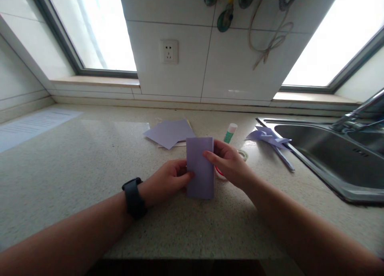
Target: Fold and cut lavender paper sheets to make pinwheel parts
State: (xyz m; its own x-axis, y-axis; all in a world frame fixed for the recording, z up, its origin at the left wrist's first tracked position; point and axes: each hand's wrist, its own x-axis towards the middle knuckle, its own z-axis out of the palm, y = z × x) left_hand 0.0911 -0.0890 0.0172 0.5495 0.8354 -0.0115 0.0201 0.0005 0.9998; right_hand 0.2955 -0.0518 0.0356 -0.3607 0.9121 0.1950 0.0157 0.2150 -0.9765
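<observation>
A folded sheet of purple paper (200, 172) is held upright above the counter, its long sides vertical. My left hand (169, 178) pinches its left edge, thumb in front and fingers behind. Higher up, my right hand (229, 162) grips the right edge with the thumb on the front face. Just beyond my right hand a glue stick (230, 133) with a white cap and green label lies on the counter. Behind that hand, a roll of tape (243, 155) and something red and ring-shaped (219, 172) are partly hidden.
Loose purple sheets (171, 133) lie behind the folded paper. A purple paper pinwheel (268, 138) on a stick rests beside the steel sink (315, 156) at right. A printed page (36, 126) lies far left. The tiled wall bears a socket (169, 52).
</observation>
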